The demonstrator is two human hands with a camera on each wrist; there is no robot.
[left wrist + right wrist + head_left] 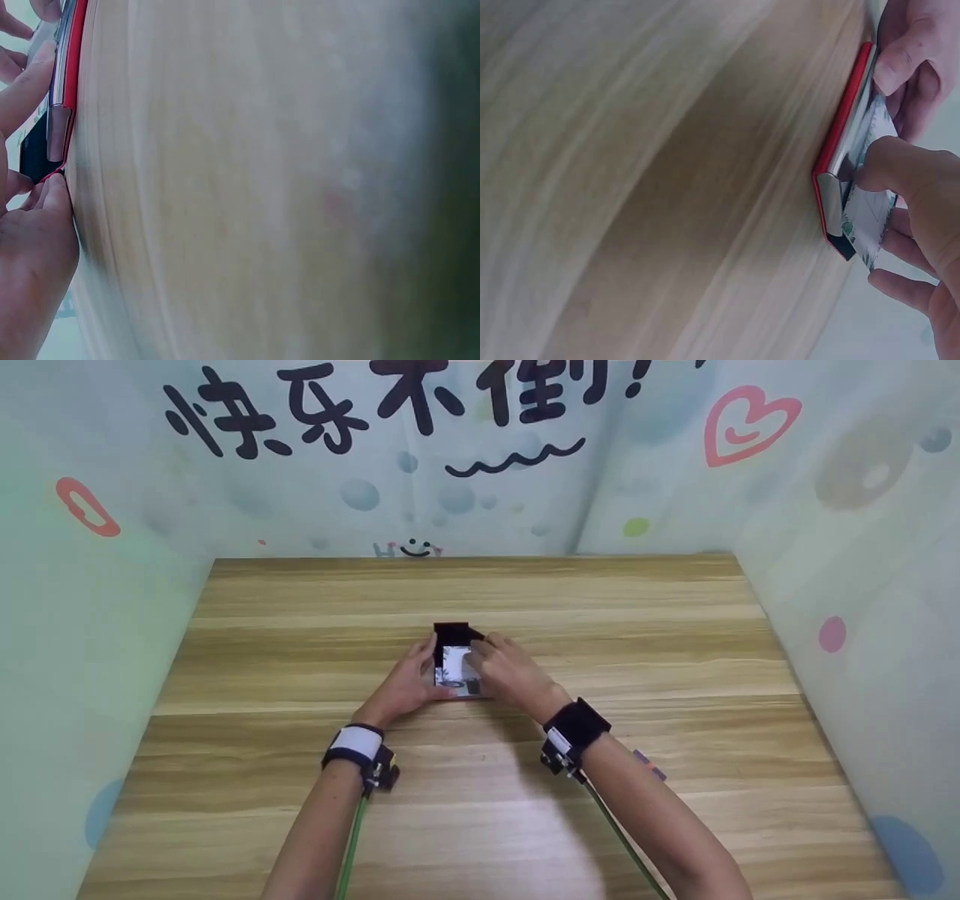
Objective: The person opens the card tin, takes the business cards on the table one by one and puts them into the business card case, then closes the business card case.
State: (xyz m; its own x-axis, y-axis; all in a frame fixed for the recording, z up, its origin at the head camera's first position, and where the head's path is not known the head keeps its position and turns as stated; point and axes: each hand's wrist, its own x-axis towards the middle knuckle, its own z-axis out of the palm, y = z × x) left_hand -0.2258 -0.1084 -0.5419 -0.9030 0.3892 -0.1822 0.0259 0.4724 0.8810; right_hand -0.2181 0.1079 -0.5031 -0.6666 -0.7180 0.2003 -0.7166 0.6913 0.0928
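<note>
A small box [451,633] with a black inside and a red outer edge [845,112] lies on the table between the two hands. My left hand [409,682] grips it from the left, thumb along the near edge and fingers at the side. In the left wrist view the thumb [34,86] rests on the box's silvery inner part. My right hand [514,671] pinches a thin white card [870,217] with a leafy print. The card stands tilted against the box, partly covered by the right fingers in the head view.
The wooden table [480,817] runs back to a printed cloth wall [480,510], with more cloth on both sides. A small purple and orange item [649,765] lies partly under the right forearm. Green cables [352,844] trail from both wrist cameras.
</note>
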